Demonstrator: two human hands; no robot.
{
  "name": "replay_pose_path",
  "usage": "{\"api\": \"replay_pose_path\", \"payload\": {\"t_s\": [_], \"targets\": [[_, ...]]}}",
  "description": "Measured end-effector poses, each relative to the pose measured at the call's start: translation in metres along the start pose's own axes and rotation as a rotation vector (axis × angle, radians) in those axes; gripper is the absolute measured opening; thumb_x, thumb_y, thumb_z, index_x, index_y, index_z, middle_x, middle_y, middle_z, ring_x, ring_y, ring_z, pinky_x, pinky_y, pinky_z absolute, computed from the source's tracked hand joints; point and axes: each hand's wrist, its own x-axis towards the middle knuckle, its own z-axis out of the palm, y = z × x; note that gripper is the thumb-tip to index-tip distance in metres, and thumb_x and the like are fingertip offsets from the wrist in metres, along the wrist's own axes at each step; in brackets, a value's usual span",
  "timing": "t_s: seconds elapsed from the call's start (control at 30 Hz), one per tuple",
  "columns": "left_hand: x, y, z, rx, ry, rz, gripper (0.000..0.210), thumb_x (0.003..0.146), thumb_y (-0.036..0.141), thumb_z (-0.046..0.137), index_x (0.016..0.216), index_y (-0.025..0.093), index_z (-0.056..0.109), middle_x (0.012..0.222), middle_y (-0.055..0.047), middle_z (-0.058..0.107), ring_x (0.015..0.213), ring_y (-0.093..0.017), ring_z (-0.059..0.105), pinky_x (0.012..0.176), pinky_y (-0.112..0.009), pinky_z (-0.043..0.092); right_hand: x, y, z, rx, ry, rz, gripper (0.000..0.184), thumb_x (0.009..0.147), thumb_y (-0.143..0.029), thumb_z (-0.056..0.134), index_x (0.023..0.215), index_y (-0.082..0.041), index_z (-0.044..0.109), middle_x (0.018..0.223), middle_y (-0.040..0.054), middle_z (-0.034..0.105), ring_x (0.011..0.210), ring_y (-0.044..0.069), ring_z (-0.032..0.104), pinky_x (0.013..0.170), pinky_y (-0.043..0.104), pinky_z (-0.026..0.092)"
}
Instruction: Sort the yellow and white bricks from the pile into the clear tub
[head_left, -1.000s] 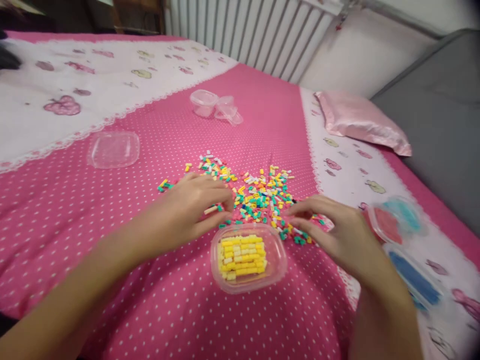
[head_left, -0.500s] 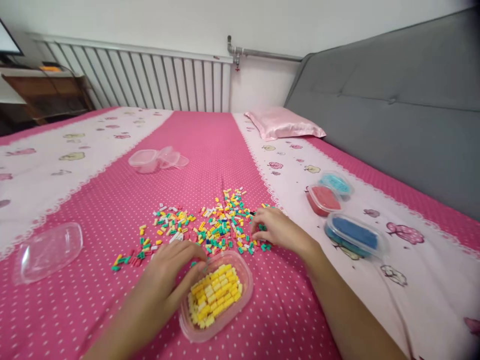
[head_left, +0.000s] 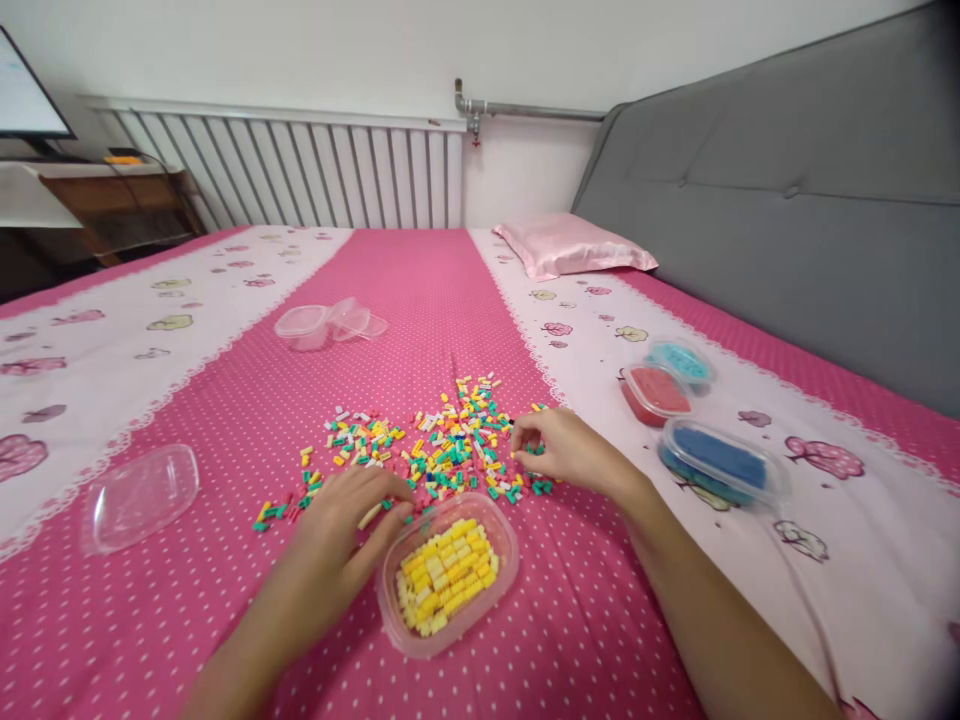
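One tub (head_left: 448, 575) of yellow bricks is being kept mid-bed, near the bottom edge, below one scattered pile of bricks (head_left: 420, 450). Three lidded tubs (head_left: 701, 425) are lying toward the headboard side, one lid (head_left: 141, 497) toward the opposite side. The left hand (head_left: 346, 520) is being held palm-down beside the tub, fingers pinching a pale brick (head_left: 369, 516). The right hand (head_left: 561, 450) is being rested on the pile, fingers curled; whether a brick is gripped cannot be told.

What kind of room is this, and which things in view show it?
Most likely a bedroom: the work lies on a bed with a pink dotted bedspread, a pink pillow beside a grey padded headboard, and a radiator on the wall.
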Motion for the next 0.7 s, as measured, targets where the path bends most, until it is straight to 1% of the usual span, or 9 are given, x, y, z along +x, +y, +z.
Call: {"api": "replay_pose_path", "payload": {"t_s": [0.07,0.17,0.23,0.3,0.37,0.43,0.5,0.6,0.7], "targets": [[0.0,0.003,-0.003,0.014,-0.014,0.011,0.026,0.103,0.038,0.044,0.096,0.023,0.063,0.098,-0.003,0.068,0.095,-0.021,0.06,0.083,-0.035,0.044,-0.003,-0.012,-0.001,0.079,0.023,-0.049,0.012,0.08,-0.008,0.066,0.083,-0.019,0.069,0.08,-0.0001,0.074,0.075,0.014,0.067,0.071,0.027,0.049],[-0.001,0.01,-0.007,0.027,-0.036,0.019,0.026,0.104,0.035,0.042,0.098,0.022,0.064,0.099,-0.002,0.068,0.096,-0.02,0.06,0.085,-0.035,0.043,-0.011,-0.038,0.003,0.194,0.031,-0.15,0.013,0.084,-0.01,0.067,0.091,-0.02,0.069,0.093,0.0002,0.075,0.087,0.014,0.067,0.079,0.027,0.049],[-0.002,0.012,-0.01,0.041,-0.055,0.011,0.025,0.104,0.035,0.044,0.099,0.022,0.065,0.1,-0.002,0.069,0.095,-0.02,0.06,0.085,-0.034,0.042,-0.019,-0.056,0.007,0.264,0.025,-0.228,0.012,0.087,-0.012,0.068,0.092,-0.021,0.071,0.096,0.0002,0.074,0.092,0.015,0.067,0.084,0.029,0.049],[-0.003,0.013,-0.012,0.049,-0.071,0.008,0.023,0.104,0.034,0.046,0.099,0.022,0.065,0.099,-0.001,0.069,0.094,-0.019,0.061,0.085,-0.034,0.042,-0.026,-0.071,0.012,0.315,0.017,-0.272,0.018,0.087,-0.007,0.067,0.09,-0.023,0.073,0.095,-0.0004,0.073,0.092,0.014,0.067,0.084,0.028,0.049],[-0.003,0.012,-0.014,0.048,-0.056,0.008,0.021,0.103,0.033,0.048,0.1,0.022,0.066,0.098,-0.001,0.069,0.093,-0.018,0.061,0.084,-0.033,0.042,-0.033,-0.081,0.018,0.341,-0.003,-0.298,0.026,0.085,0.0,0.065,0.089,-0.023,0.074,0.097,-0.0002,0.072,0.092,0.014,0.068,0.082,0.027,0.05],[-0.003,0.01,-0.015,0.045,-0.037,0.013,0.019,0.102,0.03,0.05,0.099,0.021,0.066,0.097,0.0,0.069,0.091,-0.017,0.061,0.084,-0.032,0.042,-0.037,-0.087,0.023,0.338,-0.041,-0.325,0.03,0.083,0.004,0.064,0.09,-0.022,0.074,0.101,0.0005,0.073,0.095,0.014,0.069,0.084,0.026,0.051],[-0.003,0.01,-0.016,0.047,-0.034,0.02,0.016,0.101,0.027,0.052,0.098,0.02,0.066,0.097,0.0,0.069,0.092,-0.017,0.061,0.085,-0.032,0.041,-0.04,-0.09,0.027,0.303,-0.082,-0.34,0.029,0.083,0.005,0.063,0.089,-0.021,0.074,0.103,0.0007,0.074,0.097,0.014,0.07,0.087,0.026,0.051],[-0.003,0.011,-0.014,0.053,-0.045,0.037,0.015,0.1,0.023,0.051,0.098,0.02,0.066,0.098,0.0,0.069,0.095,-0.017,0.06,0.087,-0.033,0.041,-0.043,-0.091,0.03,0.224,-0.159,-0.306,0.026,0.083,0.002,0.066,0.09,-0.022,0.073,0.104,-0.0001,0.077,0.1,0.016,0.071,0.089,0.027,0.051],[-0.003,0.011,-0.011,0.061,-0.057,0.046,0.015,0.101,0.023,0.051,0.1,0.02,0.065,0.101,-0.001,0.069,0.099,-0.019,0.059,0.09,-0.034,0.041,-0.044,-0.091,0.03,0.096,-0.243,-0.249,0.025,0.082,-0.002,0.07,0.095,-0.023,0.072,0.106,0.0009,0.078,0.103,0.021,0.072,0.087,0.031,0.052]]}}
